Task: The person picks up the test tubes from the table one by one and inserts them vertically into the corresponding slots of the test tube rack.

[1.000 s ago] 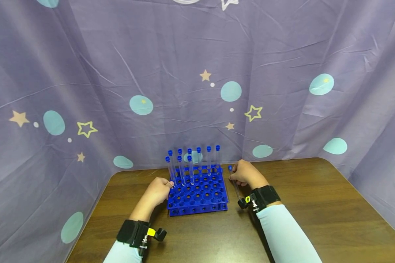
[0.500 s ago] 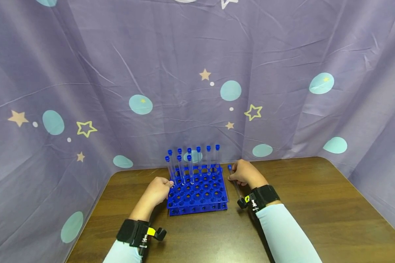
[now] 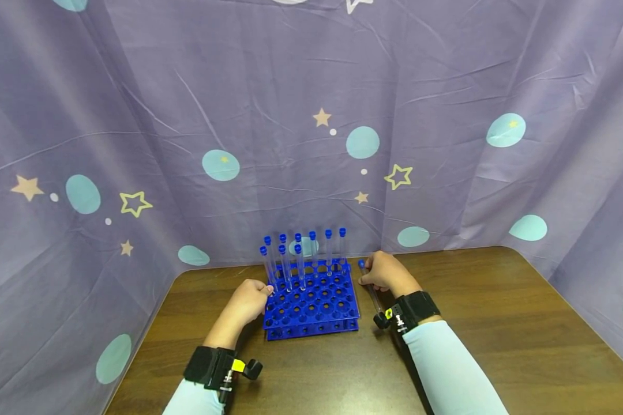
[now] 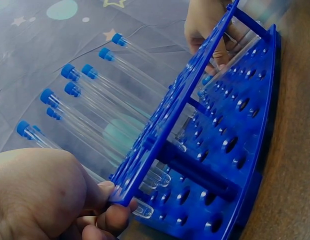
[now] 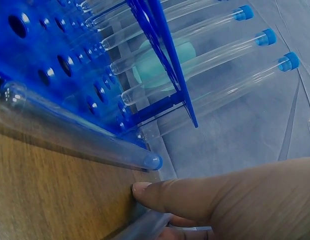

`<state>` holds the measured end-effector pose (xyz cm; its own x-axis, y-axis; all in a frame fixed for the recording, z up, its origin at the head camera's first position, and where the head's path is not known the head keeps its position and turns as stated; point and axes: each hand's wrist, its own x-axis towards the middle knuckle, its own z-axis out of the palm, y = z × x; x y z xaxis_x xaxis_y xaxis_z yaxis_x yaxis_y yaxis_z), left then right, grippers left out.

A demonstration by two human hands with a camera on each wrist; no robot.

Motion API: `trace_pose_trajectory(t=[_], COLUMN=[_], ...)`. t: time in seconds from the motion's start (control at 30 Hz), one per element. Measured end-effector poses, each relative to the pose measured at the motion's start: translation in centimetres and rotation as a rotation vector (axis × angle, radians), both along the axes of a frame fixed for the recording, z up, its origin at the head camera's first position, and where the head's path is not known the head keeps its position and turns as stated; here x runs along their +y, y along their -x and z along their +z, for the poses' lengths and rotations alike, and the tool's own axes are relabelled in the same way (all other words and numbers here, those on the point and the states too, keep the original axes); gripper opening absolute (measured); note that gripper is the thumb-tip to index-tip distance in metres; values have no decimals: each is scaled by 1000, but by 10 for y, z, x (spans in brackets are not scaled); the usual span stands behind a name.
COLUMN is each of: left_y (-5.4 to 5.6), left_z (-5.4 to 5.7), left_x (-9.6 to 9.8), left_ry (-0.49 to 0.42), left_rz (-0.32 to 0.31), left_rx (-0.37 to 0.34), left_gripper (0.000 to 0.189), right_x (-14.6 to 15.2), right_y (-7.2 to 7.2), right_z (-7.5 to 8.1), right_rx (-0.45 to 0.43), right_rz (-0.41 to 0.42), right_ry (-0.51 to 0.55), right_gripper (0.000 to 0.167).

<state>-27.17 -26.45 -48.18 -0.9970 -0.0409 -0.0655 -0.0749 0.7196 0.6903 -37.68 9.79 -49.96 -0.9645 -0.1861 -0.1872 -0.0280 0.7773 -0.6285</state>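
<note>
My left hand (image 3: pixel 250 300) grips the left edge of a blue test tube rack (image 3: pixel 311 314). Its thumb lies on the upper tier in the left wrist view, with fingers curled under. Several clear test tubes (image 3: pixel 314 253) with blue caps stand in the rack's back rows. To the right of the rack, a capped tube (image 3: pixel 372 295) slants beside my right hand (image 3: pixel 388 274), whose fingers are curled and pinch a tube. In the right wrist view a capped tube (image 5: pixel 80 132) lies along the rack, and a clear tube part (image 5: pixel 145 225) shows below the thumb.
The rack stands on a brown wooden table (image 3: pixel 311 374). A purple curtain (image 3: pixel 291 190) with stars and teal ovals hangs close behind the table's back edge. Each wrist wears a black band with a small camera.
Both hands and the rack stay in place. Only the head view has shifted very slightly.
</note>
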Motion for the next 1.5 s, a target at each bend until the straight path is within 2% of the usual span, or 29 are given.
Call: trace_pose_trajectory(t=[0.23,0.87,1.23,1.5], left_y=[0,1,1,2], left_z=[0,-4,-3,-3], left_x=[0,0,0,0], left_ry=[9,15,5,11], left_rz=[3,-1,-2,5], left_rx=[-7,5,-7,-7], left_gripper=[53,53,51,52], right_x=[0,3,5,5], right_y=[0,-1,-3,-1], right_z=[0,1,8,14], right_rx=[2,36,101,180], right_rz=[1,-2,-31,-38], right_ry=[4,15,34,80], right_gripper=[40,28,36,42])
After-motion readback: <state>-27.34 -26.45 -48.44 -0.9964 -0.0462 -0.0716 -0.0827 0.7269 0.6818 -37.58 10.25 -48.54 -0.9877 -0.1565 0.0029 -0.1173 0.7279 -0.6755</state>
